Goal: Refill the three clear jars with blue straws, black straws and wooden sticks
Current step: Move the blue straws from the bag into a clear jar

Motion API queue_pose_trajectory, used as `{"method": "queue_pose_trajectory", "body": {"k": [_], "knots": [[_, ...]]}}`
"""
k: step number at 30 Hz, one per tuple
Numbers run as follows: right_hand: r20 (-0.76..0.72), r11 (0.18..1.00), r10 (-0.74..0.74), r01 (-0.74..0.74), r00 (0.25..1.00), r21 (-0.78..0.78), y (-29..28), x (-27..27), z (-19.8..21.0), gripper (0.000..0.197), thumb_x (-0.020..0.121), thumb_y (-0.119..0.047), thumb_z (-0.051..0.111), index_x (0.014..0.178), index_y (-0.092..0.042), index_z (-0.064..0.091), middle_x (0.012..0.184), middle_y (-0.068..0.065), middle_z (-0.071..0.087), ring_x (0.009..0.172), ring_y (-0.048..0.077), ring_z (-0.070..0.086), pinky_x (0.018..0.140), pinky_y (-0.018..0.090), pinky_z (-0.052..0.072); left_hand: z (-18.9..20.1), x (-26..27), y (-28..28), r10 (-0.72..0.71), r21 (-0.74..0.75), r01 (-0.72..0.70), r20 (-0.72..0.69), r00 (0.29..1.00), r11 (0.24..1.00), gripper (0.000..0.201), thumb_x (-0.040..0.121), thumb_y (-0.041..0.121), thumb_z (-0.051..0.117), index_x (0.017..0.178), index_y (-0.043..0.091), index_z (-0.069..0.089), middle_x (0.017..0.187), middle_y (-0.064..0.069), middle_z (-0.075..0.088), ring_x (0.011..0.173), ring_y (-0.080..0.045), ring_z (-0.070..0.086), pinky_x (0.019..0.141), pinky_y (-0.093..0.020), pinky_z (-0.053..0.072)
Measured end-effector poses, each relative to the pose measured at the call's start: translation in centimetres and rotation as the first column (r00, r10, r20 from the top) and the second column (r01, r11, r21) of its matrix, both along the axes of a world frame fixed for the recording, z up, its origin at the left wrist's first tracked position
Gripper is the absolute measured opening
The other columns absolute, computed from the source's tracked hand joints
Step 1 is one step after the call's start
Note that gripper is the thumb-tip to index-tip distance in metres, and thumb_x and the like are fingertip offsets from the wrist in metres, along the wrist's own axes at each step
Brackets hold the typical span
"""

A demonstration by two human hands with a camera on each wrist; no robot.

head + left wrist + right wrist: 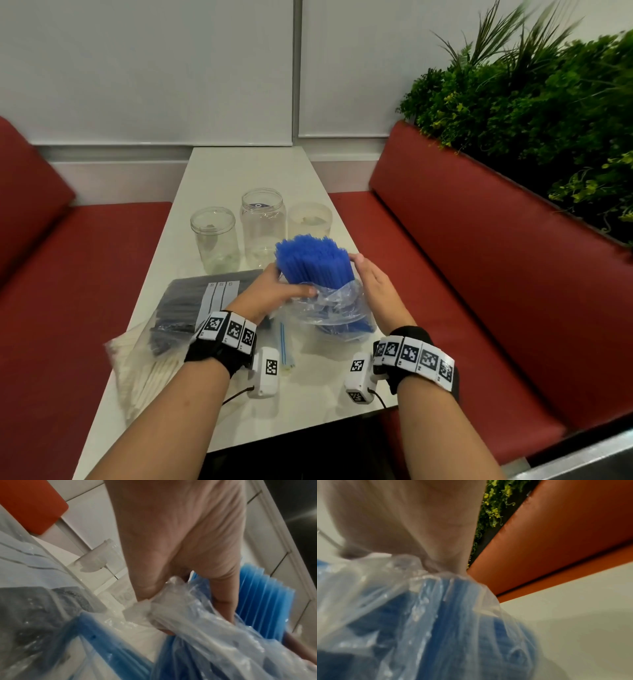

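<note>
Three clear jars stand in a row mid-table: left jar (213,236), middle jar (263,222), right jar (310,219). In front of them a thick bundle of blue straws (313,262) sticks up out of a crumpled clear bag (337,308). My left hand (291,286) pinches the bag's bunched mouth against the bundle's left side; the pinched bag (171,596) and blue straws (262,601) also show in the left wrist view. My right hand (363,270) curls round the bundle's right side. Its palm (419,520) lies against the bag (393,588).
A bag of black straws (191,305) lies left of my left wrist. A pack of pale wooden sticks (144,370) sits nearer, at the white table's (239,171) left edge. Red benches (462,257) flank the table, with plants (531,102) behind the right one.
</note>
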State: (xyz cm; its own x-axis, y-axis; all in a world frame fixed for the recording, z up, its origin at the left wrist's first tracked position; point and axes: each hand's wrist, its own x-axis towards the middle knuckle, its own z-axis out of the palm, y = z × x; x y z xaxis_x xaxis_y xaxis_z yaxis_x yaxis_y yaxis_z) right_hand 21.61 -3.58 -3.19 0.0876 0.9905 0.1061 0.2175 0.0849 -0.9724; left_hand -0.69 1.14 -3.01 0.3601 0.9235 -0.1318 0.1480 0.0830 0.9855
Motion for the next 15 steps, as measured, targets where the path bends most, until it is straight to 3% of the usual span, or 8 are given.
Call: {"method": "queue_pose_trajectory", "body": {"k": [2, 5, 8, 10, 13, 15], "knots": [[0.062, 0.997, 0.072, -0.072, 0.996, 0.006, 0.0, 0.4, 0.7, 0.066, 0.086, -0.074, 0.057, 0.143, -0.041, 0.051, 0.149, -0.019, 0.048, 0.137, -0.005, 0.042, 0.113, 0.027, 0.034, 0.2, -0.1, 0.2, -0.039, 0.005, 0.039, 0.055, 0.998, 0.999, 0.095, 0.063, 0.027, 0.094, 0.143, 0.028, 0.043, 0.135, 0.004, 0.061, 0.124, -0.021, 0.060, 0.099, -0.038, 0.052], [0.199, 0.986, 0.156, -0.139, 0.967, -0.095, 0.2, 0.4, 1.4, 0.081, 0.072, -0.066, 0.079, 0.143, -0.050, 0.044, 0.149, -0.019, 0.037, 0.132, -0.002, 0.037, 0.101, 0.023, 0.033, 0.7, 0.0, 0.4, -0.139, 0.008, 0.139, 0.051, 0.989, 0.990, 0.106, 0.061, 0.030, 0.096, 0.148, 0.036, 0.035, 0.141, 0.007, 0.056, 0.130, -0.015, 0.055, 0.109, -0.041, 0.046], [0.221, 0.990, 0.142, -0.136, 0.965, -0.045, 0.6, 0.1, 1.9, 0.066, 0.073, -0.046, 0.087, 0.132, -0.045, 0.058, 0.136, -0.015, 0.053, 0.126, 0.002, 0.048, 0.108, 0.028, 0.040, 1.3, -0.1, 0.6, -0.066, 0.053, 0.064, 0.034, 0.997, 0.997, 0.092, 0.059, 0.029, 0.097, 0.139, 0.026, 0.051, 0.128, 0.003, 0.068, 0.119, -0.016, 0.064, 0.103, -0.045, 0.052], [0.185, 0.989, 0.128, -0.140, 0.974, 0.051, 0.7, 0.4, 2.5, 0.049, 0.075, -0.035, 0.087, 0.117, -0.048, 0.067, 0.121, -0.020, 0.067, 0.115, -0.003, 0.059, 0.100, 0.022, 0.046, 1.6, -0.6, 0.6, -0.048, 0.078, 0.042, 0.076, 0.996, 0.996, 0.083, 0.059, 0.031, 0.097, 0.132, 0.025, 0.057, 0.121, 0.004, 0.072, 0.112, -0.016, 0.069, 0.097, -0.041, 0.056], [0.145, 0.998, 0.040, -0.046, 0.989, 0.035, 0.9, 1.3, 2.8, 0.053, 0.075, -0.032, 0.088, 0.123, -0.037, 0.068, 0.126, -0.011, 0.067, 0.120, 0.010, 0.061, 0.106, 0.041, 0.048, 1.5, -1.5, 0.8, -0.036, 0.062, 0.029, 0.116, 0.993, 0.998, 0.084, 0.063, 0.030, 0.094, 0.136, 0.029, 0.052, 0.131, 0.008, 0.064, 0.119, -0.018, 0.064, 0.097, -0.040, 0.056], [0.181, 0.999, 0.045, -0.048, 0.982, 0.010, 0.8, 1.4, 2.4, 0.060, 0.074, -0.034, 0.088, 0.129, -0.033, 0.064, 0.131, -0.011, 0.065, 0.125, 0.009, 0.057, 0.110, 0.041, 0.043, 1.2, -1.9, 0.6, -0.057, 0.005, 0.056, 0.113, 0.992, 0.998, 0.093, 0.067, 0.026, 0.093, 0.144, 0.034, 0.041, 0.142, 0.012, 0.052, 0.128, -0.015, 0.056, 0.102, -0.045, 0.053]]}}
